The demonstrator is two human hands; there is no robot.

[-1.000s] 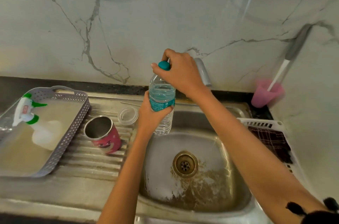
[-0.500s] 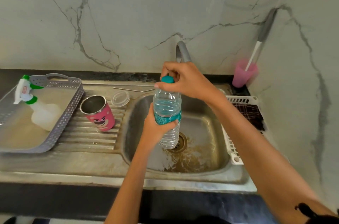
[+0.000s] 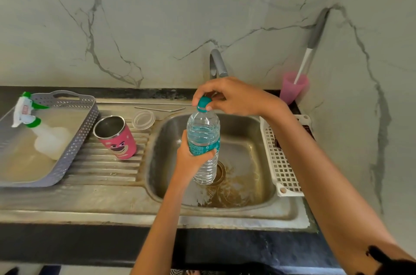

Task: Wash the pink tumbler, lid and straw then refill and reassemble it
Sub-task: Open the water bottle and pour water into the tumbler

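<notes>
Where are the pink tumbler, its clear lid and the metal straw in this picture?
pink tumbler (image 3: 120,144): head view, on its printed pink side.
clear lid (image 3: 143,119): head view, on its flat middle.
metal straw (image 3: 157,109): head view, midway along its length.

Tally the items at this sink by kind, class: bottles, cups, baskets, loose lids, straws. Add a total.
Bottles: 2, water bottle and spray bottle
Cups: 2, pink tumbler and pink cup
Baskets: 2, grey basket and white basket
Loose lids: 1, clear lid
Straws: 1, metal straw
Total: 8
</notes>
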